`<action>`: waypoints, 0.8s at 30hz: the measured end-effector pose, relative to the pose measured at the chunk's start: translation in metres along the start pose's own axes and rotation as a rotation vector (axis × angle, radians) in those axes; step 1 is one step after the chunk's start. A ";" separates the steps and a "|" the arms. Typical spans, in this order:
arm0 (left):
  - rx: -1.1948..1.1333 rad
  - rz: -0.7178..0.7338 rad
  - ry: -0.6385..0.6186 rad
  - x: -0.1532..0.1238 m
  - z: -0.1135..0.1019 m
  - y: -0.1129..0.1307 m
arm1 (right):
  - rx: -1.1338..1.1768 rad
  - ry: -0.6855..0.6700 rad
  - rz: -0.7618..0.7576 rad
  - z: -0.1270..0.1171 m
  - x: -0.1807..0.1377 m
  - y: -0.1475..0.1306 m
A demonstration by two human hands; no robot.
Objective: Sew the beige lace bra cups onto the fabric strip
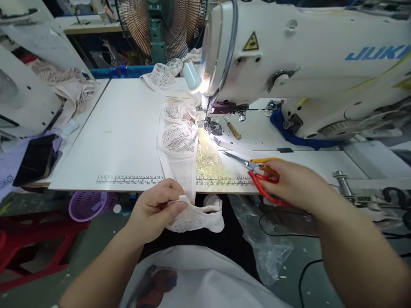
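Observation:
My left hand pinches the edge of a pale lace bra at the table's front edge. One bra part hangs over that edge above my lap, while lace cups lie flat on the table up to the sewing machine's lit needle area. In my right hand is a pair of scissors with red and orange handles. Their blades point left toward the machine and look nearly closed, apart from the bra. Yellowish clear tape covers the table right of the bra.
The white sewing machine fills the upper right. A wooden-handled tool lies under its arm. A printed ruler runs along the front edge. A phone and more fabric are left; a fan stands behind. Below are a purple basket and red stool.

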State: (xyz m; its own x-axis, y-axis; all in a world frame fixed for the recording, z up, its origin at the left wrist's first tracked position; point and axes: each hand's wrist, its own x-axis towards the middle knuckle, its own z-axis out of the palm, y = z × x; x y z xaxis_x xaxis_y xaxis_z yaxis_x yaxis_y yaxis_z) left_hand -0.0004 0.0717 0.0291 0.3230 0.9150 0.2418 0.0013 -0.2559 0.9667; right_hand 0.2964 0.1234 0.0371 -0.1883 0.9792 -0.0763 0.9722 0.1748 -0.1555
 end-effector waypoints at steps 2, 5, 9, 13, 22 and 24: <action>0.024 0.091 0.008 -0.003 -0.014 0.004 | 0.007 0.020 -0.025 0.005 0.018 0.024; 0.069 0.169 0.023 -0.008 -0.029 0.008 | -0.028 0.243 -0.164 0.018 0.038 0.053; 0.088 0.208 0.058 -0.013 -0.036 0.010 | -0.002 0.501 -0.221 0.017 0.030 0.034; 0.073 0.252 0.090 -0.013 -0.035 0.012 | 0.600 0.375 -0.610 0.012 -0.009 -0.051; 0.097 0.260 0.199 -0.025 -0.040 0.010 | 0.866 0.229 -0.641 0.051 -0.031 -0.121; 0.084 0.256 0.215 -0.027 -0.041 0.007 | 0.824 0.217 -0.672 0.052 -0.031 -0.122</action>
State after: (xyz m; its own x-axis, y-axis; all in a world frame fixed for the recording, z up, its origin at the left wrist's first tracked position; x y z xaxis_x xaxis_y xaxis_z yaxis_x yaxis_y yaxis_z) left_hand -0.0478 0.0578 0.0328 0.1158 0.8604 0.4963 0.0268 -0.5022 0.8643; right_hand 0.1765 0.0667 0.0069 -0.5404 0.7205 0.4345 0.2722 0.6383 -0.7200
